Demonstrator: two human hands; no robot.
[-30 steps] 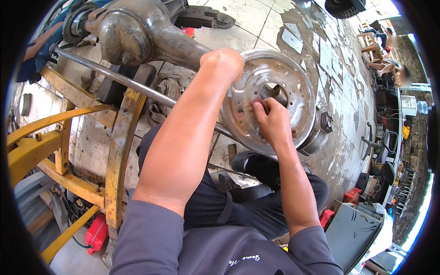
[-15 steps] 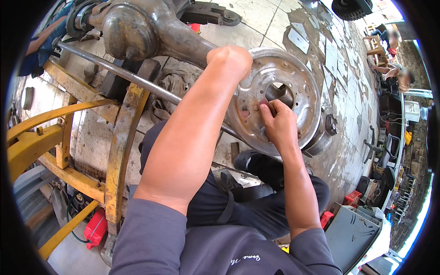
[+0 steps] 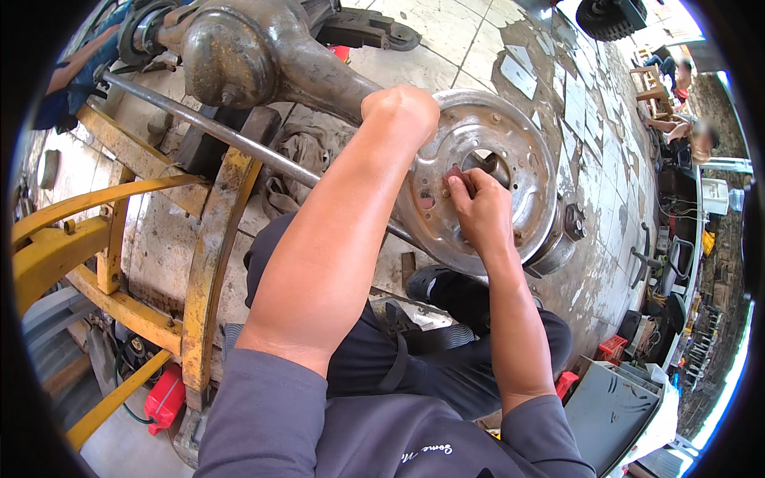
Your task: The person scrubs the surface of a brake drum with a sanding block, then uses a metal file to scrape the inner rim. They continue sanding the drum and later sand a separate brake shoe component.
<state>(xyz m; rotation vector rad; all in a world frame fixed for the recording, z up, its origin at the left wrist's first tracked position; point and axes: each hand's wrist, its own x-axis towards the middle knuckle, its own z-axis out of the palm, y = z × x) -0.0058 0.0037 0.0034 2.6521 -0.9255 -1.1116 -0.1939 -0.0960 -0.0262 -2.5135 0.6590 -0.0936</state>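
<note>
A round, dull metal plate (image 3: 532, 151) with a raised rim, a central opening and several small holes stands at the end of a large axle housing (image 3: 319, 72). It looks like a brake backing plate. Close to its central opening, my right hand (image 3: 486, 209) pinches a small reddish-brown piece (image 3: 453, 172) that looks like sandpaper against the plate's face. My left hand (image 3: 404, 107) is bent over at the plate's upper left rim. Its wrist and forearm hide the fingers, so I cannot see what they do.
On the left stand a yellow metal frame (image 3: 211, 263) and a long steel rod (image 3: 215, 131) running toward the plate. Another person's arm (image 3: 72, 68) shows at the far left. Broken tiles (image 3: 518, 76) lie on the floor beyond. A grey metal box (image 3: 613, 406) stands at lower right.
My right hand has shifted slightly on the plate, and more of the reddish-brown piece shows beyond its fingertips. My left hand stays at the same rim.
</note>
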